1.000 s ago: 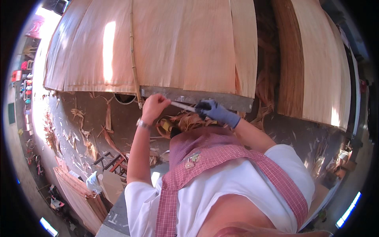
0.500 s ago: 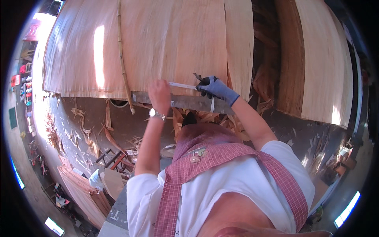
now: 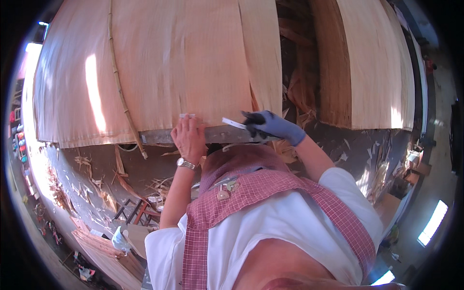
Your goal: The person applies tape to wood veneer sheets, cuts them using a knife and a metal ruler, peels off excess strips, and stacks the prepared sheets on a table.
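Note:
My bare left hand [image 3: 188, 137], with a watch on its wrist, lies with fingers stretched over the near edge of a pale wood veneer sheet [image 3: 159, 72]. At its fingertips is a small whitish piece of tape [image 3: 187, 115], flat on the veneer. To the right, my right hand [image 3: 270, 126] wears a blue-grey glove with dark fingers. It is closed on a white strip of tape [image 3: 233, 123], whose free end points left towards my left hand. Whether the glove holds anything else cannot be made out. Below both hands runs a grey bar [image 3: 217, 133] along the veneer's edge.
A thin bamboo stick [image 3: 117, 77] lies across the veneer on the left. Another veneer stack [image 3: 372, 72] stands on the right, beyond a dark gap with scraps. Wood shavings [image 3: 101, 188] litter the floor, and boards [image 3: 104, 246] lie at the lower left.
The white strip stretched between my hands is now apart from my left hand, which has flattened on the veneer. A short piece shows at its fingertips. The veneer has shifted left in view.

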Tool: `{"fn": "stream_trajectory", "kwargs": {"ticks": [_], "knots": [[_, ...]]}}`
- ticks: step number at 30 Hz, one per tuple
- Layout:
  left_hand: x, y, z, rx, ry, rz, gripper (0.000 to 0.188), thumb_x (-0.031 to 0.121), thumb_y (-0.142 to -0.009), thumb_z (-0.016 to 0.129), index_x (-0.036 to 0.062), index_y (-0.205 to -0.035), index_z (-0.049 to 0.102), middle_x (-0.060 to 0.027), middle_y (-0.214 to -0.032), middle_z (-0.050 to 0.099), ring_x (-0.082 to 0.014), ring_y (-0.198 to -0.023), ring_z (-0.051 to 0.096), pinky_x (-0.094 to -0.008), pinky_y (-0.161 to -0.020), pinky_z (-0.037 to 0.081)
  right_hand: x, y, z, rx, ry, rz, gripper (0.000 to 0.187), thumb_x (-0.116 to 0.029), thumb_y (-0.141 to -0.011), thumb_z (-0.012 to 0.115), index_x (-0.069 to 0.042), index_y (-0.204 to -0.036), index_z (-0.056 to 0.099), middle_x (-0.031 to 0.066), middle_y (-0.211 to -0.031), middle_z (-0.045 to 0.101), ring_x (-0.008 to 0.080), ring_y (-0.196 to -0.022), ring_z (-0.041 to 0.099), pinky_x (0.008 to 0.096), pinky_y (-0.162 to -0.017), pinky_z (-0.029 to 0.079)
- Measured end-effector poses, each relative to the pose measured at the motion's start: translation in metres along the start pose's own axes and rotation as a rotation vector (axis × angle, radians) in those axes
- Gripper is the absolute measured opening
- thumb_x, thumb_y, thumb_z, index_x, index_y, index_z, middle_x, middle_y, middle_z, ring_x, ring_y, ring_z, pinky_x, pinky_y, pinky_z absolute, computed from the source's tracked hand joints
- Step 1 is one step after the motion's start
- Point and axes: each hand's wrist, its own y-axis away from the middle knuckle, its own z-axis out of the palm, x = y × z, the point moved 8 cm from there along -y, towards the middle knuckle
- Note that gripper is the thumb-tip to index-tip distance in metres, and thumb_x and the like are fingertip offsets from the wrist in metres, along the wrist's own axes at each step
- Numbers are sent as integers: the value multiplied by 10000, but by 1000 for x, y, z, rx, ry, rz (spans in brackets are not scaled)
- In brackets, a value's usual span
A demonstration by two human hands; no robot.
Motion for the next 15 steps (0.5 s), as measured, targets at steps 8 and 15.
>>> {"fn": "stream_trajectory", "kwargs": {"ticks": [8,15], "knots": [[108,8,7,128,106,91,378,187,-876,624,102,-1239,561,-93,-1241,570,-296,-1141,510,-442,-971,370,76,22,-91,167,-187,-73,220,-222,-935,625,-32,-1043,646,29,-765,672,53,-552,532,205,-490,409],[178,6,33,213,206,-119,550,356,-785,736,91,-1228,546,-100,-1239,559,-295,-1179,483,-450,-991,329,69,-17,-99,50,-346,-204,241,-267,-932,648,-40,-1011,652,28,-747,663,60,-557,530,210,-491,411]]}}
